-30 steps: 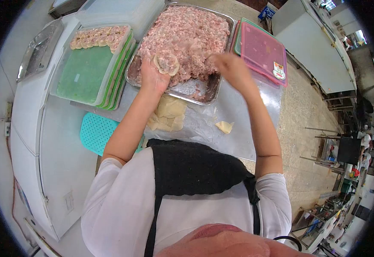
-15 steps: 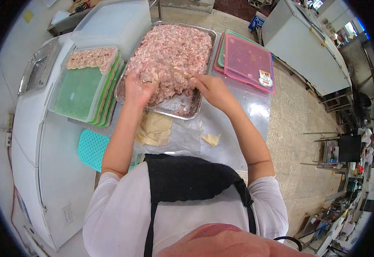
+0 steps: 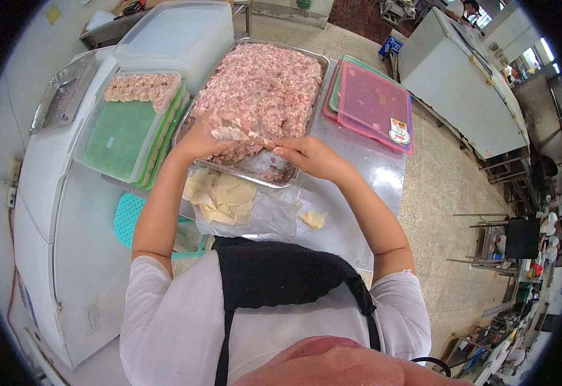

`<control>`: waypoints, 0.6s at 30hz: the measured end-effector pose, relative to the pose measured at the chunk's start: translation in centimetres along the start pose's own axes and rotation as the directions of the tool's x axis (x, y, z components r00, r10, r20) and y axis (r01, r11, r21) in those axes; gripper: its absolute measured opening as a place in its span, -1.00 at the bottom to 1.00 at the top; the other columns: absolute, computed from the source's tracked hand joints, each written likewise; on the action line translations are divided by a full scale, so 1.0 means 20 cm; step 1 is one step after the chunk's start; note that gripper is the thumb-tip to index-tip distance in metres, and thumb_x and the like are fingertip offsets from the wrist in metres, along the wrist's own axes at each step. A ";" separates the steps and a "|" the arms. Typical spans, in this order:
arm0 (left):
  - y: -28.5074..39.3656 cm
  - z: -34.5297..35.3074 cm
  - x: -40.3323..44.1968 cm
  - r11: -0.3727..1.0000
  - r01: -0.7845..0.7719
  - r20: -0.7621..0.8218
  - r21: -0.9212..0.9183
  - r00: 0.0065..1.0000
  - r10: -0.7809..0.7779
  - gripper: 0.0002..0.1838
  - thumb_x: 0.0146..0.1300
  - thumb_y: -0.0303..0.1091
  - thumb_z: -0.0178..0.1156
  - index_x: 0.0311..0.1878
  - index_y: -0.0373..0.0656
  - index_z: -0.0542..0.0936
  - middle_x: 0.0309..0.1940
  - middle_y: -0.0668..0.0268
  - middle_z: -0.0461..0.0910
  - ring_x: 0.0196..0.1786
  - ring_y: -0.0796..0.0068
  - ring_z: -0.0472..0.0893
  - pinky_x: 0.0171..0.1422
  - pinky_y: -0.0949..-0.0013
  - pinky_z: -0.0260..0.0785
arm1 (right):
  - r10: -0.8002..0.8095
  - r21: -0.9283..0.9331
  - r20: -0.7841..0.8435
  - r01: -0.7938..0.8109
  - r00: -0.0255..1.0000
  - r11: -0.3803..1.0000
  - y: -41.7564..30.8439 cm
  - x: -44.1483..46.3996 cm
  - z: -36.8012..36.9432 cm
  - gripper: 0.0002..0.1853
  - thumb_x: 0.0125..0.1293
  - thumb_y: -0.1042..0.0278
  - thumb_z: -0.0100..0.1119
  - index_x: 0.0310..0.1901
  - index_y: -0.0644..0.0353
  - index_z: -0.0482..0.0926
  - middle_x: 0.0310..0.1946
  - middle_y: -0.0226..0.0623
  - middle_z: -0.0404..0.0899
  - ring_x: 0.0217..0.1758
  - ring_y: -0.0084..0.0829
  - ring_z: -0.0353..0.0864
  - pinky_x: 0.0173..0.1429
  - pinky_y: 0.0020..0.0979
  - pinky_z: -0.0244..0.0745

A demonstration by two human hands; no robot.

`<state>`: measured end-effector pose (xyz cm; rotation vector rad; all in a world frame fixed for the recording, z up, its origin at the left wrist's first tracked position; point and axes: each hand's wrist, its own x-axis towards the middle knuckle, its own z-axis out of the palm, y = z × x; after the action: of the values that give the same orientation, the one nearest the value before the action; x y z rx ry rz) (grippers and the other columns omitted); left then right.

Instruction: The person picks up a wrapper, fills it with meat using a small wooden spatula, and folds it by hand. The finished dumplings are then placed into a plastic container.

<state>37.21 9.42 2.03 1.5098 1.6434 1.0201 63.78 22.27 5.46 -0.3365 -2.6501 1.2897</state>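
Ground meat point(image 3: 265, 80) fills most of a metal tray point(image 3: 325, 64), its near right corner scraped down to the metal. Over the tray's near left side, my left hand point(image 3: 197, 138) is cupped around a dumpling wrapper point(image 3: 228, 132) with meat on it. My right hand point(image 3: 310, 157) pinches a thin spatula-like tool point(image 3: 263, 142), mostly hidden, pointing at the wrapper. A stack of pale yellow wrappers point(image 3: 226, 199) lies on plastic sheet between the tray and my apron, with one loose wrapper point(image 3: 313, 219) to its right.
Left of the tray, stacked containers point(image 3: 115, 145) with green sheets hold rows of dumplings point(image 3: 141, 87). Clear containers point(image 3: 175, 32) stand behind them. Pink and green lids point(image 3: 371, 90) lie at right. A turquoise stool point(image 3: 128, 219) stands below, and a white freezer point(image 3: 454, 83) at far right.
Both hands have moved nearer my body, with the right one shifting slightly left toward the wrapper. The left hand's cupped hold remains. The whole view has tilted slightly.
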 end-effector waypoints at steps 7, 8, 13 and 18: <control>-0.04 0.06 0.01 0.956 0.267 -0.202 -0.119 0.937 -0.286 -0.42 0.03 -0.15 0.40 0.08 -0.25 0.50 -0.12 0.14 0.58 -0.16 0.36 0.59 -0.06 0.32 0.44 | -0.125 -0.428 -0.239 0.011 0.963 0.904 -0.05 0.04 0.01 -0.74 0.34 0.22 0.06 -0.05 0.14 0.59 -0.26 -0.08 0.62 -0.19 0.00 0.59 -0.11 -0.16 0.50; 0.05 0.07 0.01 0.945 0.295 -0.250 -0.144 0.913 -0.323 -0.43 0.04 -0.15 0.40 0.07 -0.25 0.50 -0.18 0.17 0.60 -0.19 0.40 0.59 -0.12 0.34 0.45 | -0.148 -0.472 -0.358 -0.042 0.922 0.880 -0.09 0.04 0.05 -0.75 0.33 0.24 0.05 -0.04 0.10 0.58 -0.25 -0.08 0.62 -0.19 0.00 0.59 -0.12 -0.11 0.50; -0.10 0.07 0.00 0.994 0.087 -0.243 0.059 0.967 -0.070 -0.47 0.10 -0.18 0.37 0.06 -0.31 0.51 -0.25 0.19 0.64 -0.23 0.41 0.58 -0.13 0.33 0.44 | -0.044 -0.487 -0.252 -0.087 0.967 0.869 0.29 0.09 0.13 -0.74 0.33 0.20 0.03 -0.07 0.10 0.58 -0.24 -0.08 0.61 -0.21 -0.05 0.61 -0.15 -0.06 0.49; 0.21 0.00 -0.11 0.990 0.138 -0.274 -0.009 0.952 -0.136 -0.49 0.05 -0.22 0.39 0.06 -0.25 0.54 -0.06 0.19 0.63 0.01 0.35 0.57 0.13 0.31 0.38 | 0.133 -0.359 -0.242 -0.216 0.961 0.908 0.14 -0.06 -0.09 -0.70 0.33 0.17 0.06 -0.05 0.17 0.61 -0.21 -0.01 0.64 -0.17 -0.05 0.63 -0.11 -0.18 0.51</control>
<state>39.43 7.24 5.58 1.2830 1.9179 1.1864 65.74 25.04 4.30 -0.7395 -2.7168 0.7101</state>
